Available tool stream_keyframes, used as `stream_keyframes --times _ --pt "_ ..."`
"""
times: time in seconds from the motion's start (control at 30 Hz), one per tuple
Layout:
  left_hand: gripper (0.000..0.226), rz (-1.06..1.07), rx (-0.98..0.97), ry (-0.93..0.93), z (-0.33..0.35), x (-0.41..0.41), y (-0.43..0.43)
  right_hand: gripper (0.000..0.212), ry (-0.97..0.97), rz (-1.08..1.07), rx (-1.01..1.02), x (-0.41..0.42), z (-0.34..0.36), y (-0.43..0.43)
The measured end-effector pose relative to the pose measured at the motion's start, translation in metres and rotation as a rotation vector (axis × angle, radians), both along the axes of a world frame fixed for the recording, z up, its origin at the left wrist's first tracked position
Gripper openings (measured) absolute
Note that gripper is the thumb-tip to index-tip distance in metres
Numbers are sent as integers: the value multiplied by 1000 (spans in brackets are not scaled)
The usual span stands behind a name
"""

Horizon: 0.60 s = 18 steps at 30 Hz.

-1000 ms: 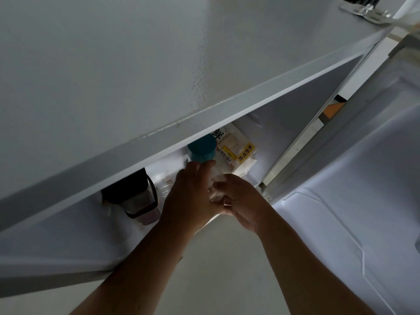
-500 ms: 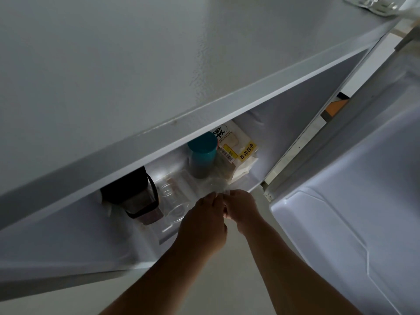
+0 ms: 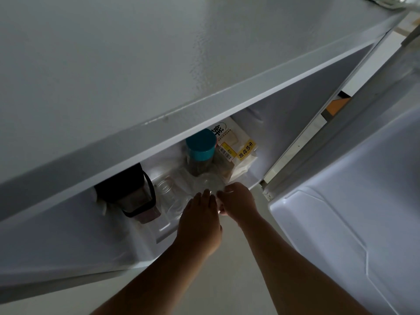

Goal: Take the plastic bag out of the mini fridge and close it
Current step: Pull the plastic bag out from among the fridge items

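Head view: bread packet [image 3: 236, 146] label "鲜", "牛奶吐司".

One head-worn wide-angle view looks steeply down from above the mini fridge [image 3: 159, 64], close over its top. The lit interior opens toward 12 o'clock, the open door [image 3: 352, 223] lies at 3 o'clock (both forearms enter from 6 o'clock).

Home: stocked mini fridge [image 3: 159, 64], open.
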<state>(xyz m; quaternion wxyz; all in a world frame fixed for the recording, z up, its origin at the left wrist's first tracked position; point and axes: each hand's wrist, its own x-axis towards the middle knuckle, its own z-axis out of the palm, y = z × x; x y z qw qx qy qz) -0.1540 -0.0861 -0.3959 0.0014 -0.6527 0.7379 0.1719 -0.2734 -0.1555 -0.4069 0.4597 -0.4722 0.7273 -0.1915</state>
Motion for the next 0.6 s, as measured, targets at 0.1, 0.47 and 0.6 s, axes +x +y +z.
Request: stream_keyframes --times 0.1,0.47,0.6 --pt "76 -4 -8 -21 -3 0 0 21 112 68 -31 -1 1 3" --pt "45 472 -228 555 17 21 62 31 73 297 -294 52 46 30" --pt "60 712 -180 853 16 18 60 49 -10 315 -111 69 42 20"
